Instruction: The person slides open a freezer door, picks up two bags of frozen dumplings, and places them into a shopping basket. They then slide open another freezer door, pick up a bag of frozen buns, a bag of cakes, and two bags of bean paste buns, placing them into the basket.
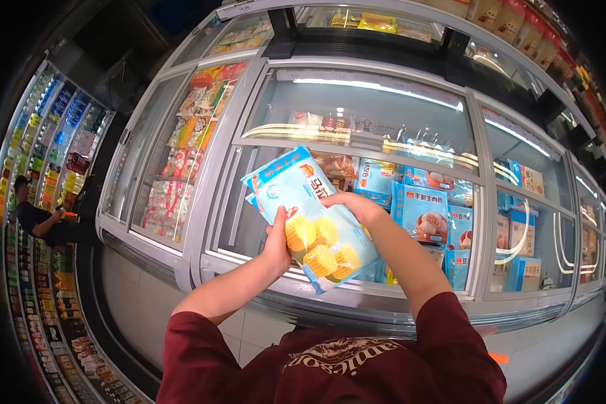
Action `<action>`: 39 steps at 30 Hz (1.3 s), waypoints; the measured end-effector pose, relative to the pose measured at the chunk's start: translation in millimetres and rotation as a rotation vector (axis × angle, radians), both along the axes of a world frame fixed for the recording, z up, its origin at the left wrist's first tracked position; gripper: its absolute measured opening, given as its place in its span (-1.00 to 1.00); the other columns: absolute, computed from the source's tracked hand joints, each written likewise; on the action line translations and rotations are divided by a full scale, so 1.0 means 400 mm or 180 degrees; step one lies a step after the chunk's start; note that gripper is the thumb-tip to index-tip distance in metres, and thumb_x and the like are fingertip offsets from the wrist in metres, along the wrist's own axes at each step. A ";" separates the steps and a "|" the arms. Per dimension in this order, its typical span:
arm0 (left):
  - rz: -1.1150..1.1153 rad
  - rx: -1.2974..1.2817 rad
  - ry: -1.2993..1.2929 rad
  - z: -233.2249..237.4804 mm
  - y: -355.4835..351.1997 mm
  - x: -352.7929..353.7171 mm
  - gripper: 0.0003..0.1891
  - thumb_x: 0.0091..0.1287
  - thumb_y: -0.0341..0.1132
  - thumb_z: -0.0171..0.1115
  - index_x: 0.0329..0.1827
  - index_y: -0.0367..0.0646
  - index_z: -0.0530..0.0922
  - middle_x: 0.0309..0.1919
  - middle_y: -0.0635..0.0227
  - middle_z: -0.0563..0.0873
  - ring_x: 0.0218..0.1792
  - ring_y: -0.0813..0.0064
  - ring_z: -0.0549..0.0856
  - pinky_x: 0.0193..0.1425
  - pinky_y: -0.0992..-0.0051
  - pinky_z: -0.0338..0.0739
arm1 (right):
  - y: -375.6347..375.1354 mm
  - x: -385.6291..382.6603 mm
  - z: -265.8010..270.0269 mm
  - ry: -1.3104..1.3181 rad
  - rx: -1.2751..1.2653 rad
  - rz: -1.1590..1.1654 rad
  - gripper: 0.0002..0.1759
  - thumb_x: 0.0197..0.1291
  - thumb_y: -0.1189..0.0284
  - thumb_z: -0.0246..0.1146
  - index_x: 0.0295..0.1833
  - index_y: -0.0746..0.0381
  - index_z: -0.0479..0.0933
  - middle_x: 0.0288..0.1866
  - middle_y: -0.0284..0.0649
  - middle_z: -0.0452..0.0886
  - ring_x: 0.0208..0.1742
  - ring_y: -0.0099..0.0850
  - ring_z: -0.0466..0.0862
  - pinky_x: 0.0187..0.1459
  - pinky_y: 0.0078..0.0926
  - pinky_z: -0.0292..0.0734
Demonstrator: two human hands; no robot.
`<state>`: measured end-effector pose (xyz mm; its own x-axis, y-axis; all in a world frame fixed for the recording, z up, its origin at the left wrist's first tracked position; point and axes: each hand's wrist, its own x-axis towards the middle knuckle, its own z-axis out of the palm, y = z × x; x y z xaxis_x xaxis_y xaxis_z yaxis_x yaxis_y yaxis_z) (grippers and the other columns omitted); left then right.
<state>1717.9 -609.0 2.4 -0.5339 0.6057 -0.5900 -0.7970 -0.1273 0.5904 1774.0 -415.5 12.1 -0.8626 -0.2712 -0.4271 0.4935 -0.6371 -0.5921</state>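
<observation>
In front of my chest, over the front of a chest freezer, I hold a light-blue bag of yellow sponge cakes [322, 252]. It is tilted, with its printed face towards me, and a second blue edge shows behind its left side. My left hand [277, 244] grips the left edge, thumb on the front. On the opposite side, my right hand [358, 205] closes round the right edge, its fingers partly hidden behind the bag. Beyond it, a blue bag of buns [421, 214] lies among several similar bags inside the freezer.
The chest freezer's metal frame [202, 259] runs along in front of me, with sliding glass lids [363, 121]. On the left, bright packets [182, 161] fill another freezer section. A person [44, 222] is by the drink shelves [50, 155] at far left.
</observation>
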 end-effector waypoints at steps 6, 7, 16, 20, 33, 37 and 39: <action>0.0635 0.0629 0.1052 -0.004 -0.119 0.076 -0.26 0.15 0.11 0.05 0.25 -0.13 0.00 0.15 0.24 0.29 0.15 0.28 0.34 0.18 0.25 0.28 | -0.048 -0.028 0.159 0.1837 0.1761 0.0346 -0.09 -0.14 0.44 0.29 0.33 0.17 -0.05 0.24 -0.20 0.20 0.18 -0.45 0.27 0.11 -0.51 0.25; 0.0592 0.0693 0.1399 0.015 -0.127 0.075 -0.23 0.11 0.15 0.07 0.24 -0.14 0.02 0.15 0.25 0.29 0.15 0.29 0.34 0.18 0.26 0.28 | -0.052 -0.021 0.205 0.2084 0.1943 0.0311 -0.07 -0.15 0.41 0.30 0.34 0.17 -0.07 0.26 -0.18 0.17 0.20 -0.43 0.26 0.11 -0.48 0.25; 0.1404 0.1799 0.0796 0.191 -0.027 0.006 -0.12 -0.01 0.35 -0.07 0.26 -0.10 0.10 0.17 0.24 0.30 0.13 0.24 0.36 0.19 0.24 0.25 | -0.137 0.026 0.603 0.1099 0.4772 0.0812 0.05 -0.18 0.06 0.30 0.35 0.18 -0.14 0.18 0.16 0.18 0.19 -0.02 0.27 0.13 -0.36 0.21; 0.0890 0.2469 0.0042 0.210 0.012 0.053 -0.22 0.06 0.21 -0.08 0.27 -0.11 0.10 0.16 0.17 0.32 0.13 0.17 0.36 0.19 0.21 0.25 | -0.067 0.010 0.543 0.1033 0.4122 0.1063 0.00 -0.07 0.07 0.24 0.35 0.18 -0.20 0.20 0.03 0.19 0.20 -0.23 0.26 0.17 -0.45 0.14; -0.0024 0.1359 0.0088 0.281 0.187 -0.142 -0.47 0.14 -0.02 0.02 0.07 -0.22 0.31 -0.06 0.15 0.50 -0.08 0.24 0.52 0.00 0.29 0.42 | 0.157 0.028 0.266 0.1239 0.1367 -0.1018 -0.16 0.12 0.28 0.10 0.36 0.13 -0.29 0.25 -0.23 0.14 0.21 -0.46 0.20 0.19 -0.50 0.07; -0.0582 0.1088 0.0333 0.299 0.299 -0.189 -0.49 0.13 -0.03 0.08 0.04 -0.20 0.34 -0.11 0.15 0.53 -0.09 0.29 0.53 -0.02 0.32 0.43 | 0.216 0.015 0.233 0.1282 0.0891 -0.1230 -0.16 0.08 0.23 0.13 0.36 0.12 -0.22 0.21 -0.25 0.20 0.17 -0.45 0.26 0.18 -0.46 0.12; -0.0859 0.0882 0.0523 0.291 0.363 -0.201 -0.50 0.14 -0.04 0.08 0.02 -0.22 0.35 -0.11 0.17 0.53 -0.11 0.31 0.54 -0.03 0.34 0.43 | 0.274 0.031 0.190 0.1266 0.0817 -0.1298 -0.21 0.06 0.20 0.14 0.33 0.10 -0.11 0.13 -0.26 0.30 0.09 -0.42 0.35 0.12 -0.42 0.22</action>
